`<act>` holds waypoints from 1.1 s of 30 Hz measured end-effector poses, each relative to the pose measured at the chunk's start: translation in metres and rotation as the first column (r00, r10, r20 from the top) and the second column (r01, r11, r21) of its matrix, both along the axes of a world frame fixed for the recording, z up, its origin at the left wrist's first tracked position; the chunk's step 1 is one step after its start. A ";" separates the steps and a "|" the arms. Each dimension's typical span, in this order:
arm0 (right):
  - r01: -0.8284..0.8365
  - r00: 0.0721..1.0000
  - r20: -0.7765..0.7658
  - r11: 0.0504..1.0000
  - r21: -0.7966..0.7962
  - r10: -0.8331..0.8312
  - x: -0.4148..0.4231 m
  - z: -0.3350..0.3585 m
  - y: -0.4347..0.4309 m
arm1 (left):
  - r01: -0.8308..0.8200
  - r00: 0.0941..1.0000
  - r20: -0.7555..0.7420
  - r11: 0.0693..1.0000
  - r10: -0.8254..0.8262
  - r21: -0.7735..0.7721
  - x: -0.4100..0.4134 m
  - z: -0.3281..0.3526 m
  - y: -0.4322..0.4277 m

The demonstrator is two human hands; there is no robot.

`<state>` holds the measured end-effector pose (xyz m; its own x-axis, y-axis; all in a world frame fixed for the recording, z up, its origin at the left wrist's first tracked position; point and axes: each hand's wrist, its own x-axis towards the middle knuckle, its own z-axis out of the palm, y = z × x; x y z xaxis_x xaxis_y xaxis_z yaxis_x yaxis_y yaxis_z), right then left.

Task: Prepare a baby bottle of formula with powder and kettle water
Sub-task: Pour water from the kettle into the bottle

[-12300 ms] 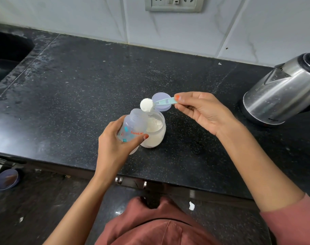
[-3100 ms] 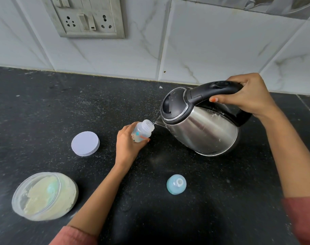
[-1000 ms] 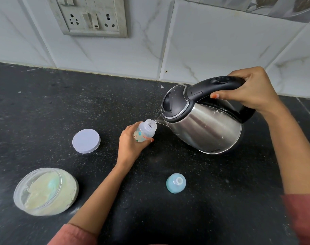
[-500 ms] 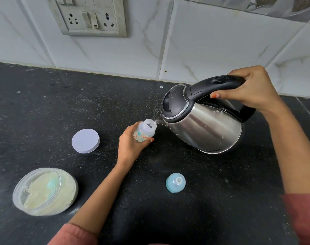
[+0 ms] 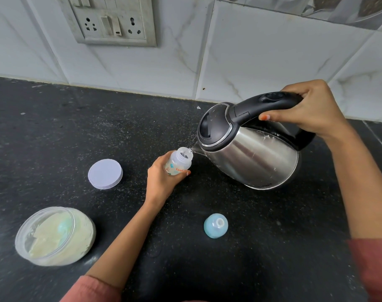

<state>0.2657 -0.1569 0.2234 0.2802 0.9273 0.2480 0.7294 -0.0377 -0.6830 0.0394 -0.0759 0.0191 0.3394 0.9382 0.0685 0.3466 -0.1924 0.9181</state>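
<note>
My left hand (image 5: pixel 161 180) grips a small clear baby bottle (image 5: pixel 179 162) with printed markings, upright on the black counter. My right hand (image 5: pixel 307 110) grips the black handle of a steel kettle (image 5: pixel 251 153), tilted left with its spout at the bottle's open mouth. A thin stream of water runs into the bottle. The open jar of formula powder (image 5: pixel 55 236) sits at the front left with a pale blue scoop inside it. The bottle's blue teat cap (image 5: pixel 215 226) lies on the counter in front of the kettle.
The jar's lilac lid (image 5: pixel 105 173) lies flat on the black counter (image 5: pixel 55 127), left of the bottle. A switch and socket plate (image 5: pixel 111 20) is on the tiled wall behind. Powder specks dust the counter.
The kettle stays tilted over the bottle and water keeps running. Both hands hold nearly still; the view has only shifted slightly.
</note>
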 end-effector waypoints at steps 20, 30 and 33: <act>0.015 1.000 0.014 1.000 -0.017 -0.014 0.000 0.002 -0.002 | 0.002 1.000 0.006 1.000 -0.002 0.004 0.000 0.000 0.000; 0.015 1.000 0.014 1.000 -0.019 -0.014 -0.002 0.004 -0.002 | 0.007 1.000 -0.005 1.000 -0.007 -0.001 0.000 0.001 -0.001; 0.009 1.000 0.020 1.000 -0.020 -0.008 -0.003 0.004 -0.002 | 0.010 1.000 -0.002 1.000 -0.010 -0.005 -0.001 0.002 -0.001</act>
<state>0.2631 -0.1585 0.2270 0.2831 0.9298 0.2350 0.7425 -0.0574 -0.6674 0.0388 -0.0770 0.0209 0.3486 0.9352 0.0627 0.3469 -0.1909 0.9183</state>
